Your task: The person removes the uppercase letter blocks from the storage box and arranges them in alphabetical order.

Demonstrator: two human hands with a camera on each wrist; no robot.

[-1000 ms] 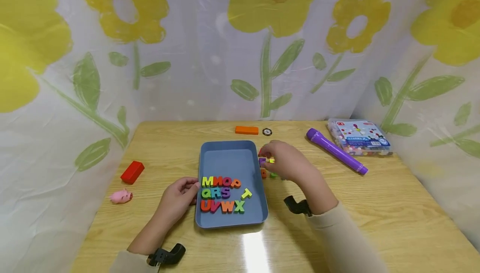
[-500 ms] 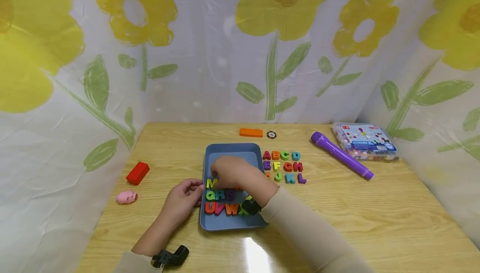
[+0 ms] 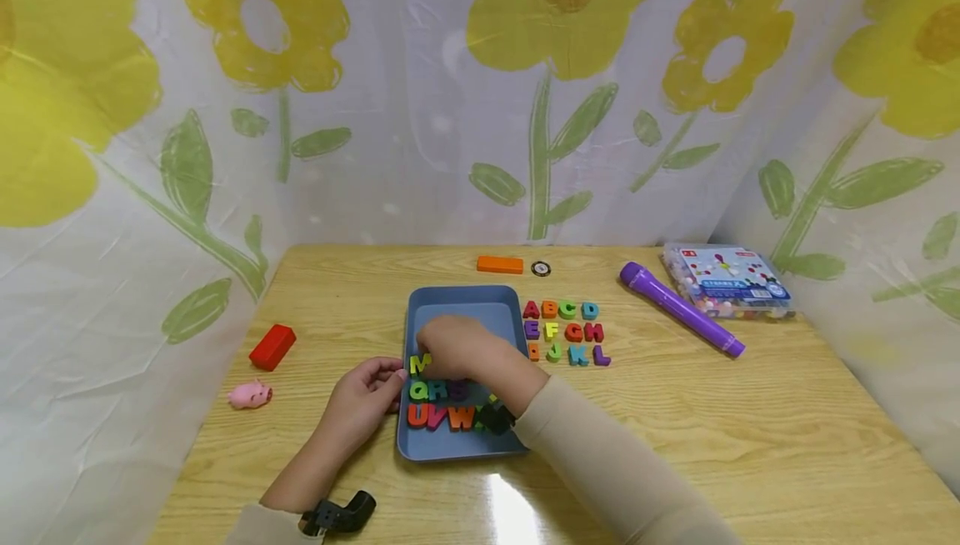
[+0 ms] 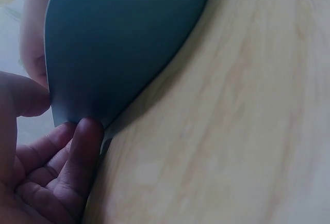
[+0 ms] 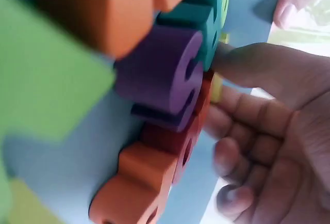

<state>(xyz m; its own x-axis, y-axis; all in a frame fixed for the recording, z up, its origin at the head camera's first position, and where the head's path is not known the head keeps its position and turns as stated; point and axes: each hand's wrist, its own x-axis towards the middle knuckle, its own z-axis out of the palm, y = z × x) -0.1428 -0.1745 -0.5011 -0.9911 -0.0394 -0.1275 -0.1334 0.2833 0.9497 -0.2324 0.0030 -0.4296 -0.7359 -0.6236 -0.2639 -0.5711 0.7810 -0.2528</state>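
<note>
A blue-grey tray (image 3: 425,445) holds rows of coloured letter blocks, among them a yellow M (image 3: 419,365), a green Q (image 3: 418,391) and a red U (image 3: 417,417). My left hand (image 3: 365,397) holds the tray's left side, thumb at the rim and fingertips against the outer wall (image 4: 103,59). Inside the tray, my right hand (image 3: 462,349) pinches a red letter N (image 5: 204,102) between thumb and index finger, beside the M. A purple S (image 5: 160,72) and a teal R (image 5: 198,22) stand close by. The right hand hides part of the upper row in the head view.
Right of the tray lie letters A to L in rows, such as a blue K (image 3: 577,354). Farther off are a purple microphone (image 3: 681,308), a clear box of beads (image 3: 727,281), an orange block (image 3: 500,265) and a round disc (image 3: 541,268). A red block (image 3: 272,347) and pink pig (image 3: 251,395) sit left.
My right hand has moved left from the letters beside the tray to the upper letter row inside it, baring those letters. My left hand stays at the tray's side.
</note>
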